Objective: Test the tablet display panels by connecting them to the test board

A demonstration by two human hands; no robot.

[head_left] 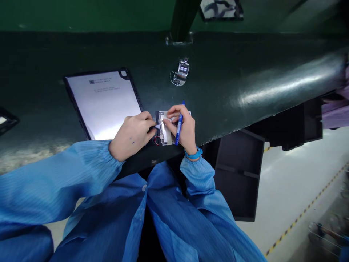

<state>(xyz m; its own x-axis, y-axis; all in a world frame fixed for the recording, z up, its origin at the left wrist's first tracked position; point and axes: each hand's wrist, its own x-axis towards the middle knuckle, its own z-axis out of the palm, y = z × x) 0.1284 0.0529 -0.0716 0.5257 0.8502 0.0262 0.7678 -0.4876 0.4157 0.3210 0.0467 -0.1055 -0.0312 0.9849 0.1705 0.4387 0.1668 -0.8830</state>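
A small electronic device (161,140) with an exposed circuit board and a pale strip across it lies near the front edge of the green bench. My left hand (134,135) is at its left side, thumb and fingers pinched together at the board's edge; what they hold is too small to make out. A thin red wire (156,140) curls beside those fingertips. Over the device's right part, my right hand (183,125) has a blue pen (179,128) tucked in its closed fingers, tip end unclear. Its thumb and fingertips touch the board, hiding part of it.
A black-framed panel with a white sheet (106,102) lies to the left. Behind the device stands a metal tally counter (181,72), near a dark post (183,22). Another framed panel (222,9) is at the back. Black trays (238,174) sit below the bench's right edge.
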